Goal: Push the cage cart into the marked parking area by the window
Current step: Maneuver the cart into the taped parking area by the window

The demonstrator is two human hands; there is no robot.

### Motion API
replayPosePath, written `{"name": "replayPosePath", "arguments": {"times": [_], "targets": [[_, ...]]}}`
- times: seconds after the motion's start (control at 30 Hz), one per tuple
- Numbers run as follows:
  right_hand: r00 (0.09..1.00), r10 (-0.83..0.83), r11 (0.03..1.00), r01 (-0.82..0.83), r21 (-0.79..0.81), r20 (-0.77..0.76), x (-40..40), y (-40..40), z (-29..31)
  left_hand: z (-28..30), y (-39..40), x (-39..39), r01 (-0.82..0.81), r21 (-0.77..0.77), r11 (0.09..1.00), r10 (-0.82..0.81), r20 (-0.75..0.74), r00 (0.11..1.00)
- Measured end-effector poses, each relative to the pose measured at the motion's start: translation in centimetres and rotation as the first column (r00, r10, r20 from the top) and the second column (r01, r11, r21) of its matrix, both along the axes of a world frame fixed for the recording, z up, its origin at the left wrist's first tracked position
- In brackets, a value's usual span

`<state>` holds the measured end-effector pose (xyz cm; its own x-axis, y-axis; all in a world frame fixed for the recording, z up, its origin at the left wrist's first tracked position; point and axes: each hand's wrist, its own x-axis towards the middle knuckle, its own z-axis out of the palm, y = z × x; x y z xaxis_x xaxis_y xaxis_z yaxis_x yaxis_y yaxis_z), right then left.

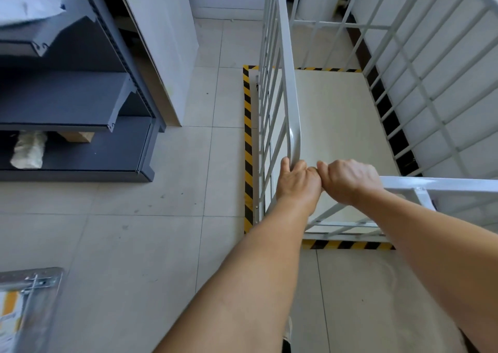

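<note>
The white cage cart (285,64) stands over a floor rectangle outlined in yellow-and-black hazard tape (248,148), close to the far wall. Its barred sides rise on the left, right and far end, and its pale base fills most of the taped outline. My left hand (295,183) grips the rounded near-left corner of the top rail. Right beside it, my right hand (347,181) grips the near top rail, knuckles up. The two hands touch each other. The window itself is not in view.
A dark grey metal shelving unit (80,104) stands at the left with a wrapped bundle (28,150) on its lowest shelf. A white panel (167,42) leans beside it. A metal plate (29,293) lies at the bottom left. Tiled floor (134,218) lies between shelf and cart.
</note>
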<state>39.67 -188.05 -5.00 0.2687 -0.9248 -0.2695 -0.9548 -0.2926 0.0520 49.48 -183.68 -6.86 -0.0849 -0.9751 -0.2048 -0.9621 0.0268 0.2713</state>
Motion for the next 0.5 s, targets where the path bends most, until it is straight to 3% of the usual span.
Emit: {"name": "replayPosePath", "arguments": {"times": [0.27,0.43,0.5], "targets": [[0.997,-0.011,1.000,0.011,-0.001,0.073,3.6,-4.1,-0.4,-0.6,-4.5,3.7,-0.038,0.004,0.999,0.038,0.036,0.999],[0.976,0.168,0.985,-0.170,0.006,0.136,3.7,-5.1,0.1,-1.1,-5.6,4.7,-0.037,-0.028,0.999,0.039,0.076,0.996],[0.975,0.203,0.979,-0.205,0.010,0.090,3.5,-5.2,-0.3,-1.2,-5.4,4.6,-0.048,-0.043,0.998,0.052,0.074,0.996]]}}
